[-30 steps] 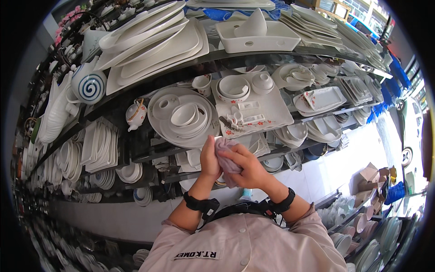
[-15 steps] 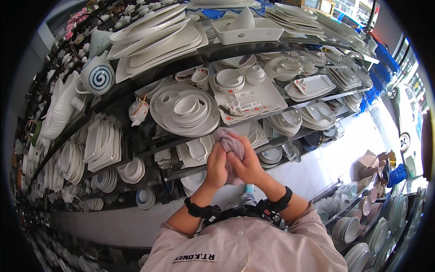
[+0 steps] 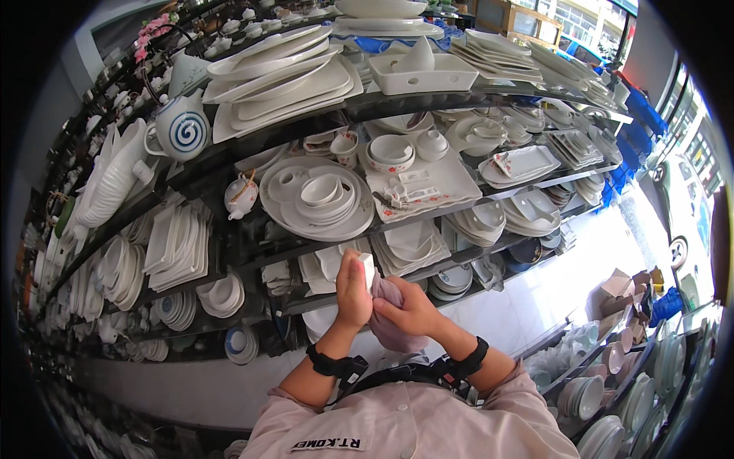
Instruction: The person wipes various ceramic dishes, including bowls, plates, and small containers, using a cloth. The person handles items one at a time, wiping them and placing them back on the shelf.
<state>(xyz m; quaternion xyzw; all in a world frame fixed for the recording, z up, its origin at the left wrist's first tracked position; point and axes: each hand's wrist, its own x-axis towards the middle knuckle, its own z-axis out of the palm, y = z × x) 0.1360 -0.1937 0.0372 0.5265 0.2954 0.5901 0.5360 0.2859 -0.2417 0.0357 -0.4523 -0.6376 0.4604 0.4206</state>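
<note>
In front of my chest, my left hand (image 3: 353, 297) is closed around a small white ceramic piece (image 3: 368, 269) with a squared end. Its exact kind is hidden by the fingers. My right hand (image 3: 414, 309) grips a bunched greyish-pink cloth (image 3: 391, 336), pressed close beside the left hand and the white piece. Just beyond the hands, a stack of white rectangular dishes (image 3: 410, 243) lies on a lower shelf. Above it, a square floral platter (image 3: 459, 186) carries bowls and small pieces, next to a large round plate (image 3: 275, 187) with nested bowls on it.
A spiral-patterned teapot (image 3: 187, 128) hangs near a shelf edge at the left. Stacked oblong platters (image 3: 283, 96) jut out at the top. Shelves of bowls (image 3: 585, 398) stand at the lower right, with cardboard boxes (image 3: 618, 287) on the floor behind them.
My hands have come lower and nearer my body. The white piece now shows in my left hand, and the cloth has sunk lower in my right. The view has shifted slightly.
</note>
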